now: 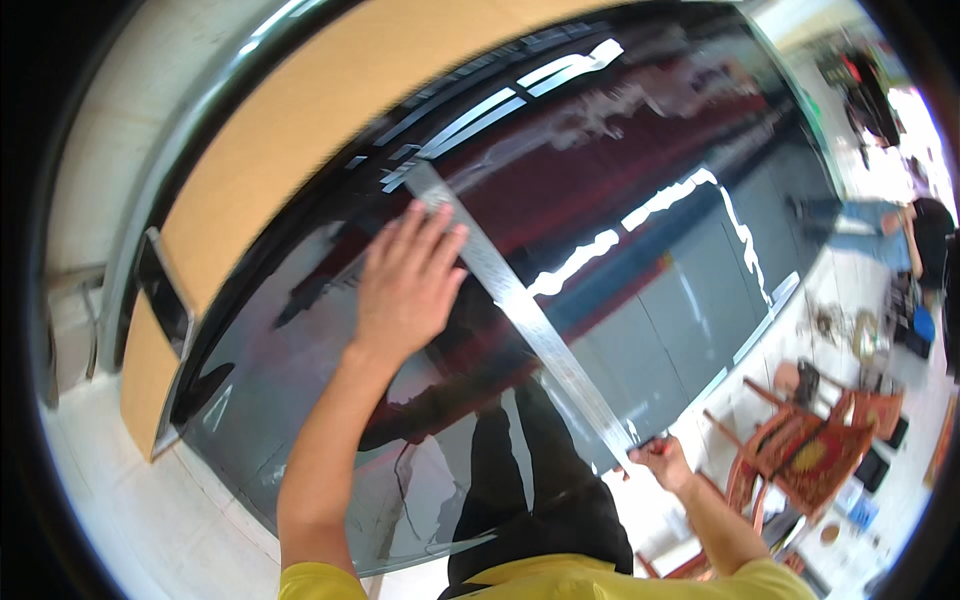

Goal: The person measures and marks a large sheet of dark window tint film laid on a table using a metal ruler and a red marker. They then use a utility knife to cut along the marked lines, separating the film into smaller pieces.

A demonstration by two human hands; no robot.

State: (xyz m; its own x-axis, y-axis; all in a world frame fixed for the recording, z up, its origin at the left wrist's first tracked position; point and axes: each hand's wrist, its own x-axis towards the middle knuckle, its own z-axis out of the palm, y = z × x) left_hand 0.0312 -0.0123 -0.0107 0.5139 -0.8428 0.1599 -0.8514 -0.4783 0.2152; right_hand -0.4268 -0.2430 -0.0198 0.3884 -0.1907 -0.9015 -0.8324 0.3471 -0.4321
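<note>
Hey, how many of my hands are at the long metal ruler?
2: your left hand, resting on the ruler toward its far end, and your right hand, at its near end, holding a small dark object.

Right-hand part of the pale floor: wooden chairs with red patterned seats — near them, a small round brown object; farther back, a person in blue trousers and a dark top.
</note>
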